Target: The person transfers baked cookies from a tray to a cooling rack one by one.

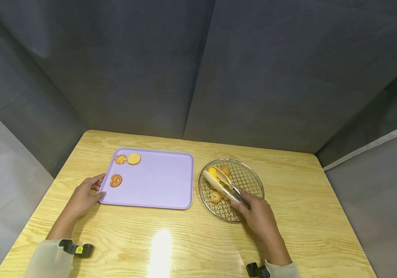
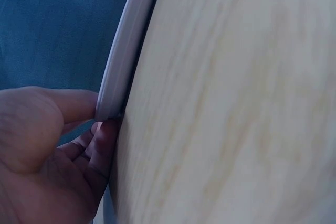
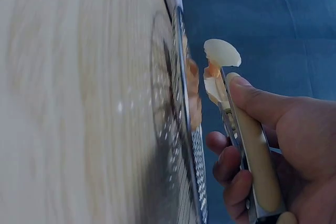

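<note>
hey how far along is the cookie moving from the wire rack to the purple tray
Done: three cookies lie on the purple tray, at its left end. In hand: the right hand holds tongs over the wire rack, closing on a cookie there; the left hand holds the tray's corner. Left: several cookies on the rack.

Bare table (image 1: 156, 247) in front betw. both forearms gives open passage, narrow gap betw. purple tray (image 1: 156, 181) & wire rack (image 1: 250, 181) is tight, grey cloth walls (image 1: 198, 69) block rear & sides, tray's right half free, 3 cookies (image 1: 123, 166) crowd its left.
</note>
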`<action>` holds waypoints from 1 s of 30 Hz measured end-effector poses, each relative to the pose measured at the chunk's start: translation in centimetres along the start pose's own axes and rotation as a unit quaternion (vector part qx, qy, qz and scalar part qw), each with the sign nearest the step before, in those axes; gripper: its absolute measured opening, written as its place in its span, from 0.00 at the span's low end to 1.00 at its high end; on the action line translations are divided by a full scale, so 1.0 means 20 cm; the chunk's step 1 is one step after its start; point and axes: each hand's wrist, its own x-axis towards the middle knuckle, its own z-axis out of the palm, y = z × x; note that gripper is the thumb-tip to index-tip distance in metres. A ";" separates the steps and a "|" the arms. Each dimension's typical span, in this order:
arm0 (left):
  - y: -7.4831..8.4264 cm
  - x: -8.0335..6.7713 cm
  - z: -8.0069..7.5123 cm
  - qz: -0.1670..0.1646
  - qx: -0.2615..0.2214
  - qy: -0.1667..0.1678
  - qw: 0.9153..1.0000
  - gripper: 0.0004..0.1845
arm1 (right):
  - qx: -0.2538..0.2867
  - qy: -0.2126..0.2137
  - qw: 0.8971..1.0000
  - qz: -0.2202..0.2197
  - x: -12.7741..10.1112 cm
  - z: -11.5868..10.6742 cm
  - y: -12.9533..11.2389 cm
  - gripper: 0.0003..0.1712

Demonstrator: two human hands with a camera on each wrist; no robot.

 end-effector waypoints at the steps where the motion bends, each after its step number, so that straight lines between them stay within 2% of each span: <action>1: 0.00 0.00 0.00 0.001 0.001 0.001 1.000 0.35 | -0.002 0.001 1.000 0.006 0.00 -0.01 0.02 0.35; 16: -0.01 0.01 0.00 0.003 0.001 0.001 1.000 0.34 | -0.024 0.011 0.998 0.062 0.01 -0.11 0.22 0.37; 22: -0.02 0.00 0.00 0.002 0.004 0.001 1.000 0.34 | -0.042 0.029 0.996 0.074 0.02 -0.13 0.25 0.38; 30: -0.02 0.01 0.00 0.000 0.004 0.001 1.000 0.34 | -0.058 0.025 0.995 0.071 0.03 -0.16 0.25 0.38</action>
